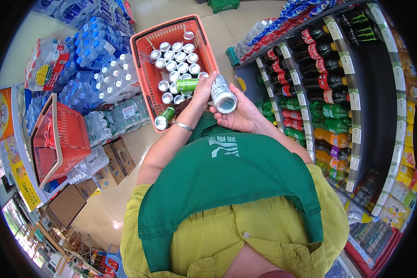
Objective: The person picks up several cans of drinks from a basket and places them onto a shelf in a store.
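A silver-white drink can (223,96) is between my hands, over the near right rim of the red plastic basket (136,60). My left hand (204,91) is closed against the can's left side. From the right and below, my right hand (245,113) wraps round the same can; some of its fingers are hidden behind it. Many upright cans (181,57) fill the basket, mostly showing silver ends. A green can (186,85) lies on its side on top of them, beside my left hand. Another green can (164,118) leans at the basket's near left corner.
Shelves of soda bottles (326,81) with price strips stand close on my right. Shrink-wrapped water bottles (118,78) are stacked on the left. A second red basket (62,139) stands near them, with cardboard boxes (109,164) on the floor. A green crate (223,4) sits far ahead.
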Motion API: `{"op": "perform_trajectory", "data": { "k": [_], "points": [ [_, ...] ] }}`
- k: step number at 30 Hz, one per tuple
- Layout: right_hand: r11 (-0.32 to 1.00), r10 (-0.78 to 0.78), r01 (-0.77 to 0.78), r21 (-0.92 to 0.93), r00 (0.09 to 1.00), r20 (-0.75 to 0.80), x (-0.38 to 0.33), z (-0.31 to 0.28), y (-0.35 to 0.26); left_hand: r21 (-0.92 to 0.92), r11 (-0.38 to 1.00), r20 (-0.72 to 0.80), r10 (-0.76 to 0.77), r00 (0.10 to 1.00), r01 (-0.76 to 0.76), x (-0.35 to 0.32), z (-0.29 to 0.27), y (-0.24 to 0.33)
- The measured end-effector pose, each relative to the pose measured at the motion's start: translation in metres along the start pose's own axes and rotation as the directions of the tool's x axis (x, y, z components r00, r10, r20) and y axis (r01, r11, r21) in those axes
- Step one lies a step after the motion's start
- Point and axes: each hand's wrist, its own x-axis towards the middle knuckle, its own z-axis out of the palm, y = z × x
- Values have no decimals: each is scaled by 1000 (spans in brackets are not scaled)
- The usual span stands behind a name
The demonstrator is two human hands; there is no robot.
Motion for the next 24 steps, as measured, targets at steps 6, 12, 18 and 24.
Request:
{"op": "perform_trajectory", "data": {
  "k": [6, 12, 18, 24],
  "points": [
    [1000, -5, 5, -9, 1000, -8, 1, 3, 3, -3, 1000, -1, -27, 1000, 27, -2, -3, -1],
    [1000, -10, 9, -16, 1000, -13, 2, 7, 6, 8, 999, 11, -39, 999, 39, -5, -4, 4],
    [1000, 9, -9, 2, 1000, 6, 4, 9, 9, -44, 999, 25, -29, 999, 30, -11, -4, 7],
    [999, -12, 10, -32, 997, -70, 1, 16, 10, 20, 1000, 16, 5, 1000, -6, -18, 0, 17]
  ]
}}
